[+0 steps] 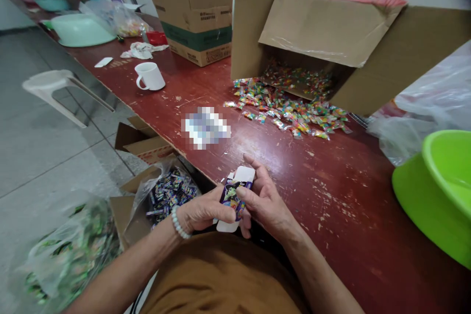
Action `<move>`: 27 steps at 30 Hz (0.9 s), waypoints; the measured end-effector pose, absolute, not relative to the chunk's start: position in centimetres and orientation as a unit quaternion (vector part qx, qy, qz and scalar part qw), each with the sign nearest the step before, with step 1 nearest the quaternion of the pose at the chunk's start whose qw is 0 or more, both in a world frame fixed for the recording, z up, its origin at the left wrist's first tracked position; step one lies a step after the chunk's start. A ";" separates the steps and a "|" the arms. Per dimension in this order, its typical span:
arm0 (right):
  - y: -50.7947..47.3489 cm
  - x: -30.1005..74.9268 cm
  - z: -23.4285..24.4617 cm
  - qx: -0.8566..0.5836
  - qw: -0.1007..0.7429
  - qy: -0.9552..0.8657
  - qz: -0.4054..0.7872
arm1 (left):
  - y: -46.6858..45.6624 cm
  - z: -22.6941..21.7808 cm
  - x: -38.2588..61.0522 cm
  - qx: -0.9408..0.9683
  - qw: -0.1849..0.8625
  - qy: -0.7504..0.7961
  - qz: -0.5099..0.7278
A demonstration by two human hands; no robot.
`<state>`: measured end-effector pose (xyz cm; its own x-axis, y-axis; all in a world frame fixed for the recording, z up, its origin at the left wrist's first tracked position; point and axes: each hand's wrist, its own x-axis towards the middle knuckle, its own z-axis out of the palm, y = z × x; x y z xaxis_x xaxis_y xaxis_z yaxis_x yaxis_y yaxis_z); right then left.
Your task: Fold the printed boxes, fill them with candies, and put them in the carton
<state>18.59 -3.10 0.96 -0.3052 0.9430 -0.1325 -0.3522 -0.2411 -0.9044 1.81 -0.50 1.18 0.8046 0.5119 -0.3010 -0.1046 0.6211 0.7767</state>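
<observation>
in the head view, our left hand (209, 210) and right hand (268, 202) both grasp a small dark printed box (231, 196), white flaps (244, 173) at its ends, by the near edge of the red table (290, 179); farther back, colourful packets (294, 114) lie in and before an open carton (320, 27)

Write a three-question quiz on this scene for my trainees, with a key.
1. True or false: the left hand and right hand both touch the small, dark, printed cardboard carton.
2. Where does the white cylindrical mug stand? A) in the lime-green plastic basin; B) on the scratched, dark-red table; C) on the white plastic stool.
3. Which wrist wears the pale, beaded bracelet?

Key: 1 true; 2 B; 3 left.
</observation>
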 end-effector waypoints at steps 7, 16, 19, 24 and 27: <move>-3.1 17.8 -0.3 -0.384 0.523 -0.363 0.669 | -0.8 0.6 2.7 0.446 0.768 0.373 0.268; -2.0 18.7 0.1 -0.522 0.588 -0.376 0.491 | -0.9 1.1 3.6 0.485 0.642 0.426 0.414; -1.9 18.6 0.1 -0.517 0.594 -0.363 0.498 | -1.4 1.2 3.8 0.486 0.605 0.434 0.457; -2.1 18.0 -0.3 -0.464 0.615 -0.359 0.527 | -1.1 0.9 3.3 0.509 0.602 0.422 0.448; -1.9 18.4 -0.3 -0.467 0.582 -0.331 0.578 | -0.6 0.8 3.0 0.488 0.634 0.416 0.432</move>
